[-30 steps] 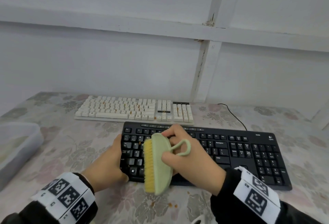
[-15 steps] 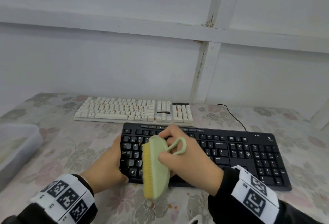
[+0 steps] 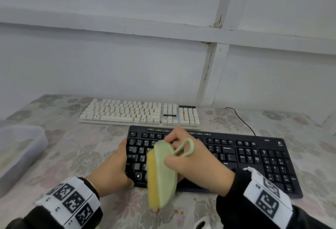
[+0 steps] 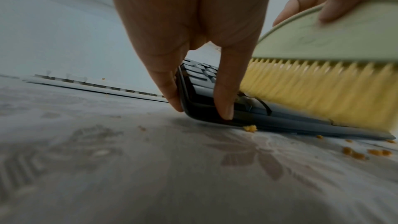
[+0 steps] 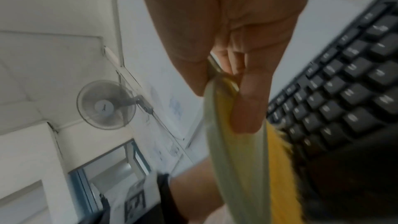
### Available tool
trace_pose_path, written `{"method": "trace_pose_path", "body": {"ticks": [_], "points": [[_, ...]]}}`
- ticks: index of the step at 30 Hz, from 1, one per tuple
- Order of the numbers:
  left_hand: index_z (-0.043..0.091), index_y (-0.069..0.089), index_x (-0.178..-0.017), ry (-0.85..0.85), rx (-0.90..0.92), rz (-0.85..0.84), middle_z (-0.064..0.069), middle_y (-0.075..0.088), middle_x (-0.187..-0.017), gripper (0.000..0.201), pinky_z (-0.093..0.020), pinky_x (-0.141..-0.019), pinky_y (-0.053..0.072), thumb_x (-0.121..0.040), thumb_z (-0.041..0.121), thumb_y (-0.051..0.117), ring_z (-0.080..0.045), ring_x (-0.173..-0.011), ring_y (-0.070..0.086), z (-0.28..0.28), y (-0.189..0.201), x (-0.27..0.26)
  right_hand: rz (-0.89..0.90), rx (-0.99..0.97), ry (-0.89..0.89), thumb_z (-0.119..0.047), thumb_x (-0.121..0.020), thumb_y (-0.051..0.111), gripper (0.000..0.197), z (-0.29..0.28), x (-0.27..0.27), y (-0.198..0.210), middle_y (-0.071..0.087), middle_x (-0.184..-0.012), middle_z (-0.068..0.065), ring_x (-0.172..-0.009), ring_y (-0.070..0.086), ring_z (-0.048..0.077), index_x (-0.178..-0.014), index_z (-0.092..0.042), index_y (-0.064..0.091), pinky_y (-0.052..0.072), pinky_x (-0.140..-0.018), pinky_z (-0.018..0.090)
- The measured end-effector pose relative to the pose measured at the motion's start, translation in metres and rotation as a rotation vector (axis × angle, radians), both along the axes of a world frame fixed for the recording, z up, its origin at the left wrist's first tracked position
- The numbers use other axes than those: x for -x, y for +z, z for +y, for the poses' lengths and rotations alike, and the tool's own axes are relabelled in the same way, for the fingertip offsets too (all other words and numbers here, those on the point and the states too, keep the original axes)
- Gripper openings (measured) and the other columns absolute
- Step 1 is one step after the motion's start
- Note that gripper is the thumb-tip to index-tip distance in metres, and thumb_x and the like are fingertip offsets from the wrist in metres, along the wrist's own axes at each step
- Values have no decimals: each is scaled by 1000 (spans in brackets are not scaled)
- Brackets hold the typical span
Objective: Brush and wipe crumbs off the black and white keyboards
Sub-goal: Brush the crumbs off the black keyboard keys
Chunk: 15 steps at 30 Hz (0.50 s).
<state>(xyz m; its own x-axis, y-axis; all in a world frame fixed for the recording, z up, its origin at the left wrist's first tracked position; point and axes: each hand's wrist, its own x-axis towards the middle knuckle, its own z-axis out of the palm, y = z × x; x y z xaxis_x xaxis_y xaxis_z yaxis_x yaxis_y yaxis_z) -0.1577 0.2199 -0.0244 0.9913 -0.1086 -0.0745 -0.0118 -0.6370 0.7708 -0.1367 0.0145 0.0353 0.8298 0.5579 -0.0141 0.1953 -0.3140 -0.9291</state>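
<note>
A black keyboard (image 3: 245, 158) lies near me on the flowered table; its left end shows as a dark slab (image 4: 206, 113) in the left wrist view. My left hand (image 3: 116, 167) pinches that left end between thumb and fingers (image 4: 224, 101). My right hand (image 3: 196, 163) grips a pale green brush (image 3: 163, 174) with yellow bristles (image 4: 312, 94), held on edge over the keyboard's front left keys. The brush body (image 5: 237, 159) runs down from the fingers beside the black keys (image 5: 344, 91). A white keyboard (image 3: 140, 114) speckled with orange crumbs lies behind.
Orange crumbs (image 3: 179, 211) lie on the tablecloth by the keyboard's front edge, also as crumbs (image 4: 355, 152) near my left hand. A clear plastic tub (image 3: 20, 148) stands at the left. A black cable (image 3: 240, 119) runs back right. A wall rises behind the table.
The brush has swept toward me across the left keys, its lower end now past the keyboard's front edge. More crumbs lie on the cloth. My left hand keeps its hold.
</note>
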Motion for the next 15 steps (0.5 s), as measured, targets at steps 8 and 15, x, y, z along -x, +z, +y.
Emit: {"method": "trace_pose_path", "body": {"ticks": [8, 15], "points": [[36, 10, -130, 15, -42, 2, 5, 53, -98, 96, -18, -60, 46, -65, -4, 67, -12, -79, 57, 0, -1, 0, -154, -69, -134, -11, -87, 52, 32, 18, -13, -6, 63, -103, 15, -88, 64, 44, -110, -27, 37, 54, -67, 59], [33, 15, -131, 14, -36, -12, 10, 51, -110, 92, -24, -79, 51, -62, 6, 70, -8, -96, 56, 1, -1, -1, -53, -1, 19, -13, -83, 53, 25, 21, 7, -20, 54, -82, 24, -63, 44, 23, -100, -24, 38, 45, -54, 44]]}}
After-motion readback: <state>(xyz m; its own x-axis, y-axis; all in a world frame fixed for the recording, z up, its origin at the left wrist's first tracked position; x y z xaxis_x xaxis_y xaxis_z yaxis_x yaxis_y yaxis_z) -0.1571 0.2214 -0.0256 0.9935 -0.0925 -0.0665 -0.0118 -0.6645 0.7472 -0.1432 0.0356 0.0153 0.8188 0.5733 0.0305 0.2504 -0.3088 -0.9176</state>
